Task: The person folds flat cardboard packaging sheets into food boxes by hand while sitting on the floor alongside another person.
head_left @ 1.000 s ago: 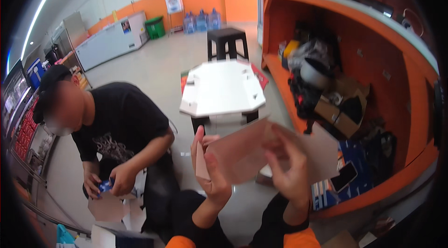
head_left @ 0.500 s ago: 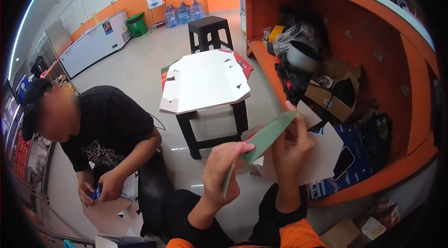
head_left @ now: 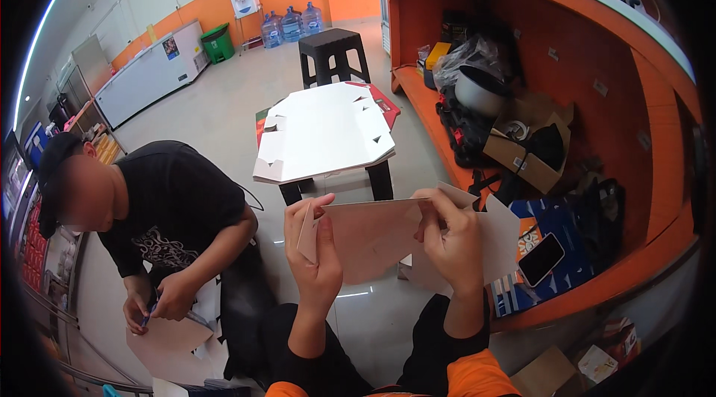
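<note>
Both my hands hold a folded cardboard box blank (head_left: 373, 236) in front of my knees, its plain pale side facing me. Fingers of my left hand (head_left: 317, 255) close on the left end, where a flap stands bent up. My right hand (head_left: 453, 244) pinches the blank near its right top edge, and a wide pale panel spreads behind that wrist. Beyond them, a stack of flat white die-cut sheets (head_left: 324, 128) lies on a black stool (head_left: 380, 182), with red and green edges showing underneath.
At left sits a person (head_left: 175, 210) in black, handling a small blue thing over a pale sheet (head_left: 168, 348). An orange shelf (head_left: 440, 132) on the right holds a pot (head_left: 481, 91), an open carton (head_left: 518, 154) and a phone (head_left: 541, 259). Another black stool (head_left: 332, 46) stands farther back.
My hands have moved apart and levelled the cardboard. Its green side was visible before; now the pale side faces me. The left hand has shifted left and up.
</note>
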A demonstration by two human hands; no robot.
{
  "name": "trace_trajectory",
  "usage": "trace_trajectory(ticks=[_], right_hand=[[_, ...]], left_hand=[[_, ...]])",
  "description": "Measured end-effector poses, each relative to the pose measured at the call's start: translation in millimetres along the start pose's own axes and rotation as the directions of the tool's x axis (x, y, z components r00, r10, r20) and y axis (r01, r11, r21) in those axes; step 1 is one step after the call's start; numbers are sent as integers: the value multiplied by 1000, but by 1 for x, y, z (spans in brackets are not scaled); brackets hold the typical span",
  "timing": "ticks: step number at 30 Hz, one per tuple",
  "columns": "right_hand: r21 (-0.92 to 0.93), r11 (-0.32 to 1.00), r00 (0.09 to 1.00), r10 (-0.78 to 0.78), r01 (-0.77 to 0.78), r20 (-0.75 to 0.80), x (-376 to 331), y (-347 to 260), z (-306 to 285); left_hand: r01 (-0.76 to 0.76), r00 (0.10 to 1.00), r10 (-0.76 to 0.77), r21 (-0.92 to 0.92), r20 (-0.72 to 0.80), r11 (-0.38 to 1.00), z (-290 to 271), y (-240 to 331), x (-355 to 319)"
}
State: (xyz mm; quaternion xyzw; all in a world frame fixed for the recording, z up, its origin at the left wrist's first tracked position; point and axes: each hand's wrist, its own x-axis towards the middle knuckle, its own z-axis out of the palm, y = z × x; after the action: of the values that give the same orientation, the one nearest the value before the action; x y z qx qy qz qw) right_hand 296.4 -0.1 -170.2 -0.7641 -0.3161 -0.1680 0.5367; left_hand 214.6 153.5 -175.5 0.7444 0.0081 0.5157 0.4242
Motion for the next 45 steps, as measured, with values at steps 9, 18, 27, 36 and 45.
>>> trace_trajectory(ticks=[9, 18, 27, 36, 45], right_hand=[[-29, 999, 999, 29, -30, -34, 0, 2, 3], [516, 837, 961, -38, 181, -275, -4, -5, 25], [869, 375, 913, 364, -322, 181, -14, -26, 35], [833, 259, 836, 412, -490, 363, 1, 7, 21], [814, 357, 869, 374, -458, 325, 1, 14, 30]], left_hand=[[154, 988, -148, -147, 53, 977, 6, 4, -8], [-218, 975, 219, -51, 27, 975, 16, 2, -20], [-502, 863, 499, 32, 75, 864, 28, -15, -31], [-391, 912, 411, -312, -1, 866, 29, -20, -26], [-308, 943, 330, -286, 34, 908, 24, -16, -31]])
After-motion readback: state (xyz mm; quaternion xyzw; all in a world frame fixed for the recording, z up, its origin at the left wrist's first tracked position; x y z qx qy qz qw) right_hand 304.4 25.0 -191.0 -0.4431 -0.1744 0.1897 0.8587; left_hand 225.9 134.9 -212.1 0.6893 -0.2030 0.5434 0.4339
